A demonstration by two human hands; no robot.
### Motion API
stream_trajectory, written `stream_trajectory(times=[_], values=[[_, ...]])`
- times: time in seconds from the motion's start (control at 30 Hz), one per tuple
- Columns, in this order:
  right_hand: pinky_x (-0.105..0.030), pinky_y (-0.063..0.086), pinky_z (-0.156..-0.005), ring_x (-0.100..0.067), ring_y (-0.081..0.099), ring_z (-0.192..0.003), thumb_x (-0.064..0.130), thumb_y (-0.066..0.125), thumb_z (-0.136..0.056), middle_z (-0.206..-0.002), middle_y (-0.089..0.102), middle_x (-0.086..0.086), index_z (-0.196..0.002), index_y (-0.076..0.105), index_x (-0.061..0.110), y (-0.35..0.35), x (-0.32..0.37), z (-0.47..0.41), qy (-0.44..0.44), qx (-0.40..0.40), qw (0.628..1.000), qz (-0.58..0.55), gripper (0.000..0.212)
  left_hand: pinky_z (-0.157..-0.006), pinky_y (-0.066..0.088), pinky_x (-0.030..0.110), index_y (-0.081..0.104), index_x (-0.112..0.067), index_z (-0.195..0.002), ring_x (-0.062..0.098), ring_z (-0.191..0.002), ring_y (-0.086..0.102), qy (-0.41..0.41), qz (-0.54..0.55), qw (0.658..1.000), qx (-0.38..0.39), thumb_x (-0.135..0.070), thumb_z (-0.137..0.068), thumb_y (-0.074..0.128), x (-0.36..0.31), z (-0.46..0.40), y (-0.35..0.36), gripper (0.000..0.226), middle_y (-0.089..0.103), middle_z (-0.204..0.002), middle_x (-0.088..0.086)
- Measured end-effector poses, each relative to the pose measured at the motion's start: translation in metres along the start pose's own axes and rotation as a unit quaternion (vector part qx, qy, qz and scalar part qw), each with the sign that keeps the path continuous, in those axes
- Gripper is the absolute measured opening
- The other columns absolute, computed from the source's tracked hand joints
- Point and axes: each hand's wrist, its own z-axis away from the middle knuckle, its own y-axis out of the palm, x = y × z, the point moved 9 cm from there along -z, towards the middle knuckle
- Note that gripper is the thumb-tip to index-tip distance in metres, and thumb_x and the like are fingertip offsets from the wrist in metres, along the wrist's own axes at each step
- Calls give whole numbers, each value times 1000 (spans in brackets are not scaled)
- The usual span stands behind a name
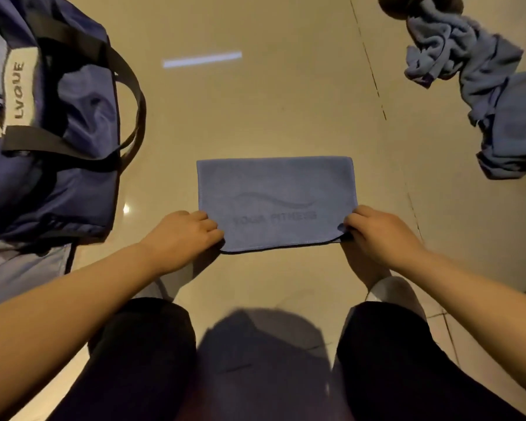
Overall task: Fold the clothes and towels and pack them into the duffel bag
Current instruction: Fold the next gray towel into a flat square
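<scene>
Both sets of fingertips are tucked out of sight where the left hand [186, 235] and right hand [374, 230] pinch the near corners of the folded blue towel [275, 202], flat on the floor [255, 117]. Left of the towel the duffel bag [58, 141] is cut off by the frame; a crumpled cloth heap [480, 86] lies far right, partly cropped.

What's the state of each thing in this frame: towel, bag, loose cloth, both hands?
towel: folded into a flat rectangle on the floor, near corners held
left hand: grips the towel's near left corner
right hand: pinches the towel's near right corner
duffel bag: on the floor at left, straps slack; whether its zip is open cannot be told
blue cloths: crumpled, unfolded, at far right
</scene>
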Motion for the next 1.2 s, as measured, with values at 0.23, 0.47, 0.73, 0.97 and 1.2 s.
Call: stream_trajectory(times=[0.23,0.47,0.73,0.97,1.2], values=[[-33,41,-51,-37,56,-66,9,57,-86,-85,62,-10,-91,64,10,-24,-6,0,29,-81,996,-10,8,-40,46,32,68,-7,-91,33,-60,61,-43,46,994,-95,-2,-53,86,12,15,-40,42,65,-78,13],[-33,47,-49,-34,62,-68,11,59,-79,-86,65,-10,-87,69,9,-45,7,28,-14,-169,985,-28,13,-44,54,43,63,-3,-97,39,-72,63,-31,54,991,-122,5,-56,82,11,27,-41,46,65,-90,21],[-26,25,-43,-31,50,-49,-4,67,-63,-71,56,-13,-75,63,5,27,19,8,-64,-61,991,98,16,-48,53,32,69,-4,-93,30,-73,64,-36,60,995,-75,-7,-59,88,-3,22,8,39,65,-88,14],[-30,18,-50,-24,40,-44,3,42,-73,-64,50,-9,-73,58,10,27,25,5,-107,-86,961,238,18,-37,46,31,68,0,-90,34,-64,61,-13,-5,999,-52,-1,-52,85,-8,12,7,43,63,-80,19],[-24,36,-41,-32,57,-49,10,62,-73,-75,65,-7,-80,71,15,-5,6,7,-55,-138,987,57,13,-37,46,30,71,-6,-89,32,-68,64,-45,40,996,-69,-8,-58,88,-3,17,5,36,65,-82,13]])
